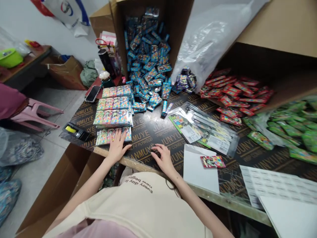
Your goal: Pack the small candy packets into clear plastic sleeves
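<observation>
My left hand (117, 144) lies flat, fingers stretched out, on a clear-wrapped pack of colourful small boxes (102, 136) near the table's front edge. Just behind it are stacked several similar wrapped packs (112, 117). My right hand (162, 158) rests at the table edge with its fingers loosely bent and the thumb apart; I see nothing held in it. To its right, a small red packet (212, 162) lies on a white sheet (198, 175). Clear sleeves with printed green cards (184, 129) lie farther back.
A carton (182, 36) spills blue packets (151, 62) at the back. Red packets (232, 89) lie in another box, and green packets (287, 122) fill a bag at right. A tape dispenser (75, 131) and phone (92, 94) sit at left; label sheets (279, 185) lie at right.
</observation>
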